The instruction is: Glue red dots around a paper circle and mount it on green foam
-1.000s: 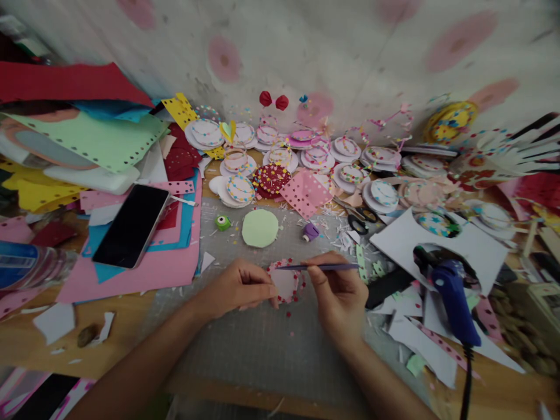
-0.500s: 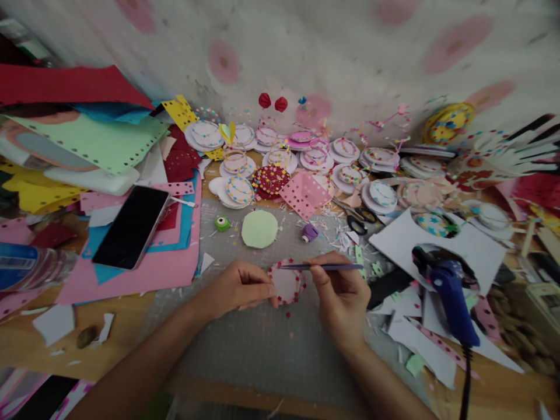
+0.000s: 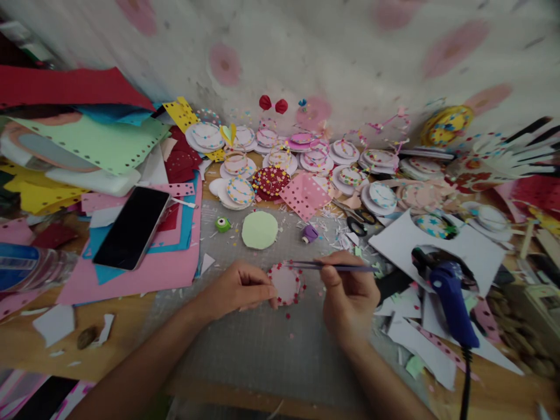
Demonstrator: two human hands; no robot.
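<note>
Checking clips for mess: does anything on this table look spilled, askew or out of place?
Paper snippets are strewn over the mat by the scissors. A bottle lies on its side at the left edge. The phone rests askew on loose sheets. The glue gun lies on card.

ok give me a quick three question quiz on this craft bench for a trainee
1. True or false: the left hand touches the pink disc.
2. What does the right hand hold? A) scissors B) thin tool C) phone
3. What colour is the glue gun?
Key: 1 true; 2 B; 3 blue.
</note>
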